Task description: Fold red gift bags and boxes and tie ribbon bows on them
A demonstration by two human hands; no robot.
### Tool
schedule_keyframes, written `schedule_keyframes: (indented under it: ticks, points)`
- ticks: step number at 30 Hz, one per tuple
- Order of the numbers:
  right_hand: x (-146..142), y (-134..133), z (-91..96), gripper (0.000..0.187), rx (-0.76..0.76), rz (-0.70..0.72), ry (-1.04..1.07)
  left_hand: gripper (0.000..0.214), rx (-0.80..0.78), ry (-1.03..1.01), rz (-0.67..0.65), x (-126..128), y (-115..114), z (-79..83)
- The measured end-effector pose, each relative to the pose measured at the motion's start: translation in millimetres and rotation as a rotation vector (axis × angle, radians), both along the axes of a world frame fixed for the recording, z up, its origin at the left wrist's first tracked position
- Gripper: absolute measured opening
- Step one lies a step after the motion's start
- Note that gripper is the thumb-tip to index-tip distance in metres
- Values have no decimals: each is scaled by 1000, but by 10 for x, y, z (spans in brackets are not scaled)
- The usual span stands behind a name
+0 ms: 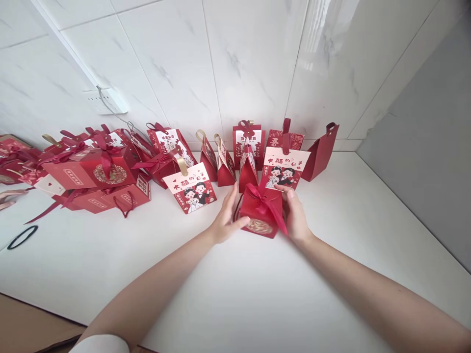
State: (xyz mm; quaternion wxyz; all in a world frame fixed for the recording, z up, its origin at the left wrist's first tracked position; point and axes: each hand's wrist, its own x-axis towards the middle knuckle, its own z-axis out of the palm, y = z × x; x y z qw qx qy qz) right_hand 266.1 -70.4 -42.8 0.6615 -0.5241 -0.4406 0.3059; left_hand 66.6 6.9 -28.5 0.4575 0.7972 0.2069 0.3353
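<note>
A red gift box (262, 215) with a ribbon bow on top and a gold round emblem in front stands on the white table. My left hand (225, 220) lies along its left side, thumb toward the front face. Against the right side rests my right hand (296, 212), fingers reaching over the top edge. Between them, the two hands grip the box. Right behind it are a small triangular red box (248, 171) and a pink-and-red bag (285, 169) with a cartoon couple. A similar couple-printed bag (191, 189) leans to the left.
More red boxes (99, 169) with ribbons are stacked at the left. Several small handled bags (322, 152) line the tiled wall. Another person's hand (11, 195) shows at the left edge, near a black loop (22, 237). A cable runs from a wall socket (106, 101).
</note>
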Motion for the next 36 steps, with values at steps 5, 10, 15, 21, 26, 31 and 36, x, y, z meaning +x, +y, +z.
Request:
schedule_keyframes:
  ticks: [5,10,15,21,26,31,36]
  points:
    - [67,38,7,47,-75,-53,254,52,-181,-156,241,0,90,-10]
    - [45,47,29,43,-90,-17,309,33,-255,-146,289,3,142,-21]
    - [5,10,57,34,-40,-101,274,37,-250,-159,276,17,116,-51]
    - [-43,-62,105,33,-31,-48,187,34,-297,-208,211,23,104,-21]
    - [-53,-59,160,35,-33,-29,123,41,-330,-266,132,24,83,42]
    - [-40,-47,123,40,-97,-19,75,44,-298,-220,127,23,86,17]
    - [37,-4,111,47,-60,-2,93,14,-206,-246,370,-22,124,46]
